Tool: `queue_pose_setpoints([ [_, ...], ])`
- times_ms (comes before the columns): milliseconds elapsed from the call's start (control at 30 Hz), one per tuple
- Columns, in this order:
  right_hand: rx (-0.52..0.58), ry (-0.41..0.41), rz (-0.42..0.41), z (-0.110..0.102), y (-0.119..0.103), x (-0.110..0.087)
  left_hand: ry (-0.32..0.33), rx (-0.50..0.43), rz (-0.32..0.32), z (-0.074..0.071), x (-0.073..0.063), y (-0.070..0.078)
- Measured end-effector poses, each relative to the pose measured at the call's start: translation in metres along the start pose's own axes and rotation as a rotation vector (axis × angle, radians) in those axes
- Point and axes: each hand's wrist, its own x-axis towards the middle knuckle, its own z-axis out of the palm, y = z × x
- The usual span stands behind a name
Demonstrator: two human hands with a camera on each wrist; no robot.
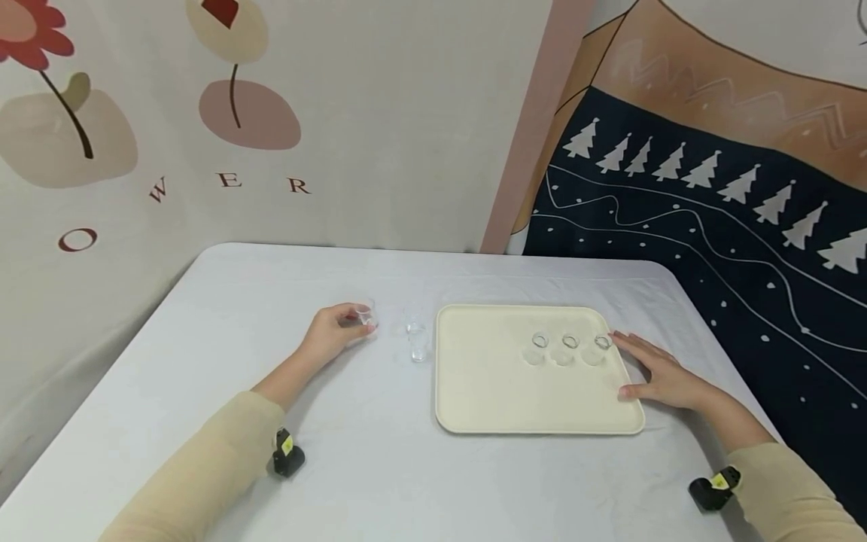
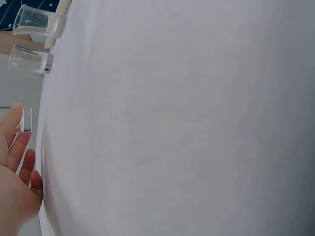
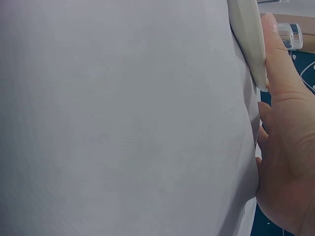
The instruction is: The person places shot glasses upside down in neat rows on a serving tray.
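My left hand (image 1: 330, 331) pinches a small clear cup (image 1: 366, 313) between thumb and fingers, left of the tray. In the left wrist view the base of this cup (image 2: 27, 119) shows past the fingertips. Two more clear cups stand between that hand and the tray, the nearer cup (image 1: 419, 349) in front of the farther one (image 1: 415, 325). My right hand (image 1: 667, 379) rests at the right edge of the cream tray (image 1: 488, 399), thumb on the rim and fingers extended along its side. Three clear cups stand in a row on the tray, the rightmost cup (image 1: 594, 352) near the right fingertips.
A white cloth (image 1: 379, 467) covers the table. Behind it hangs a pale printed curtain (image 1: 393, 135), with a dark panel of white trees (image 1: 718, 203) on the right. Each wrist carries a small black camera (image 1: 289, 455).
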Motion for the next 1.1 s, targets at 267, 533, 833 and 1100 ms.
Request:
queue_pose_setpoints([
  [267, 0.001, -0.003, 0.018, -0.001, -0.003, -0.001, -0.008, -0.039, -0.039, -0.009, -0.004, 0.007],
  [533, 0.001, -0.006, 0.028, -0.001, -0.005, -0.001, -0.013, -0.068, -0.009, -0.013, -0.013, 0.021],
  [833, 0.002, -0.012, 0.037, -0.002, -0.006, 0.000, -0.075, -0.056, 0.093, -0.005, -0.036, 0.052],
  [1100, -0.006, -0.006, 0.021, -0.001, -0.004, 0.000, -0.164, -0.006, 0.252, 0.002, -0.046, 0.068],
])
